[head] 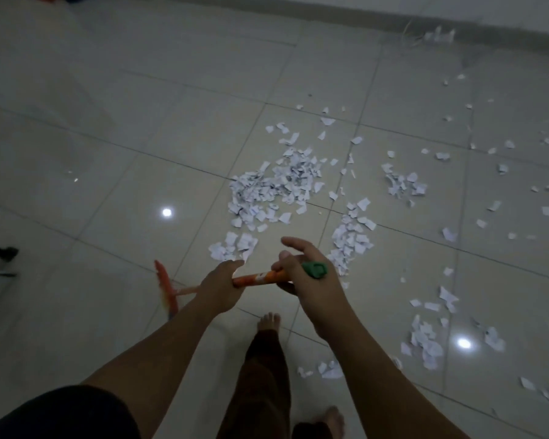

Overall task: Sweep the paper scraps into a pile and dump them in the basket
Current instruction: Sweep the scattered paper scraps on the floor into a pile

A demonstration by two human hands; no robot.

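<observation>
White paper scraps lie on a pale tiled floor. The largest pile (274,188) sits just ahead of my hands, with smaller heaps (351,240) to its right and loose bits scattered toward the right edge. I hold an orange broom handle (255,278) with a green cap (314,269) at its top. My left hand (220,286) grips the handle lower down. My right hand (301,274) holds it near the cap, with the index finger stretched out. The blurred orange broom head (165,288) hangs low at my left, away from the scraps.
My bare feet (268,321) stand on the tiles below my hands. A wall skirting (393,20) runs along the top, with a few scraps (438,34) against it. A dark object (0,251) pokes in at the left edge. No basket is in view.
</observation>
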